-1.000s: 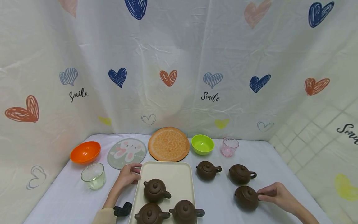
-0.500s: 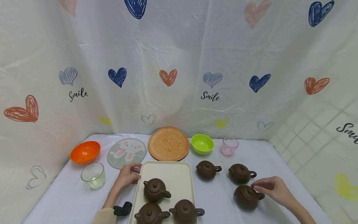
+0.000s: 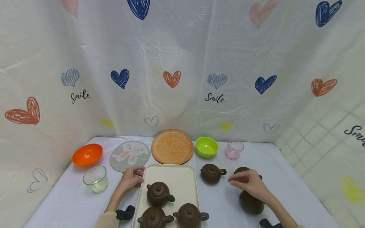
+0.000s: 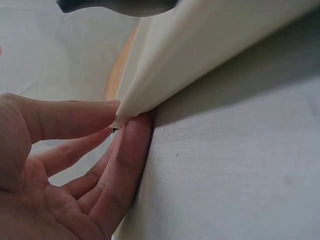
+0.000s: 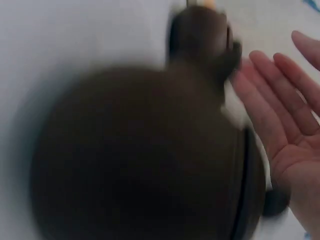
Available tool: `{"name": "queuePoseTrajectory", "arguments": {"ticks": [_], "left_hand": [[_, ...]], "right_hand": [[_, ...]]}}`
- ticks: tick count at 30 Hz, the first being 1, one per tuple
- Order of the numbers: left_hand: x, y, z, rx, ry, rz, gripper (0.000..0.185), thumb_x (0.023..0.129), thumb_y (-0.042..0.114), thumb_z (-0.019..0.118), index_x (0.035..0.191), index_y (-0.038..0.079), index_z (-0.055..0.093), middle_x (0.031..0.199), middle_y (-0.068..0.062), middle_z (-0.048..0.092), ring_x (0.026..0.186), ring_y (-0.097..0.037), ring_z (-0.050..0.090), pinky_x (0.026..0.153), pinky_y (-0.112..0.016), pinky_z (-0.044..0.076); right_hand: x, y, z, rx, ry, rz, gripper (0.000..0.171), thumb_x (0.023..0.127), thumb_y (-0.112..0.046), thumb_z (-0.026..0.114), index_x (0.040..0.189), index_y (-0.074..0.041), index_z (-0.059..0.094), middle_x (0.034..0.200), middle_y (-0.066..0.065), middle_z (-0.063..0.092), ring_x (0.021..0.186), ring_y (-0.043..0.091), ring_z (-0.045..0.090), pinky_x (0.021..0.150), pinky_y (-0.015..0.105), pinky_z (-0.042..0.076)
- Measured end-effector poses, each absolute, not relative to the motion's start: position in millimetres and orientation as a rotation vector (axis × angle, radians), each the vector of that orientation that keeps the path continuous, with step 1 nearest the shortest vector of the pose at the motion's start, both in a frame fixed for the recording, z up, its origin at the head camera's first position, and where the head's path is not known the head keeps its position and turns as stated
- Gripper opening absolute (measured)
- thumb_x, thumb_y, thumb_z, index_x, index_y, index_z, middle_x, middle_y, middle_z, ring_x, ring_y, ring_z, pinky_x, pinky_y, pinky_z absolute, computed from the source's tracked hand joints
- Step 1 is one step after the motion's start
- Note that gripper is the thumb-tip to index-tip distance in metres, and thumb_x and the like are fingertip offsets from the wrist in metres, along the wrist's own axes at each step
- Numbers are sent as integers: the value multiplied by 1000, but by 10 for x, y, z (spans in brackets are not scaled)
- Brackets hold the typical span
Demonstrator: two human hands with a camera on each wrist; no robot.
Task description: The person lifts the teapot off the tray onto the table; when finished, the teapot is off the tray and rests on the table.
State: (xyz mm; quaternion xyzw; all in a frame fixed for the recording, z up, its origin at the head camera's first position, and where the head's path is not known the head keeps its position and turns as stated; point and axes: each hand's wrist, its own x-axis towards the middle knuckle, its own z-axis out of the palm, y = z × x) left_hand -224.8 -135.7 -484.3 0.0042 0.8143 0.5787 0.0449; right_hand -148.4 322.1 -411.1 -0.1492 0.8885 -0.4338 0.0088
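A cream tray (image 3: 176, 177) carries three brown teapots (image 3: 157, 193). My left hand (image 3: 138, 173) pinches the rim at its far left corner; in the left wrist view the thumb and fingers (image 4: 131, 150) meet on that corner of the tray (image 4: 210, 45). Three more teapots stand on the white cloth to the right. My right hand (image 3: 232, 181) hovers with fingers stretched leftward, covering most of the far right teapot (image 3: 242, 170) and holding nothing. The near right teapot (image 3: 251, 204) sits just under my wrist, and the third teapot (image 3: 211, 173) stands left of my fingertips. In the right wrist view the palm (image 5: 282, 115) is open beside a blurred teapot (image 5: 140, 160).
Along the back stand an orange bowl (image 3: 86, 154), a rabbit mat (image 3: 129, 153), an orange-patterned plate (image 3: 172, 146), a green bowl (image 3: 206, 146) and a pink glass (image 3: 234, 149). A clear glass (image 3: 95, 179) stands left of my left hand. A heart-printed curtain closes the back and sides.
My right hand has let go of the near right teapot's handle and moved up and left over the far right teapot. The left hand has stayed on the tray.
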Motion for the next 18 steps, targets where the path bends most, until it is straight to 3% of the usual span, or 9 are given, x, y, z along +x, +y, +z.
{"name": "queuePoseTrajectory", "arguments": {"ticks": [5, 18], "left_hand": [[-2262, -1354, -4843, 11, 2493, 1760, 50, 69, -11, 65, 118, -5, 62, 86, -13, 65, 66, -20, 65, 53, -36, 58], [-2260, -1353, -4847, 21, 2488, 1772, 50, 68, -11, 65, 118, -7, 62, 86, -14, 65, 64, -20, 64, 52, -35, 58]], "right_hand": [[-1565, 2813, -4139, -578, 2723, -1322, 21, 83, -19, 74, 96, -2, 74, 88, 4, 74, 80, 8, 68, 70, 22, 57], [-1712, 1901, -4182, -807, 2597, -1215, 20, 80, -13, 76, 92, 3, 74, 84, 5, 74, 75, 5, 68, 66, 17, 55]]}}
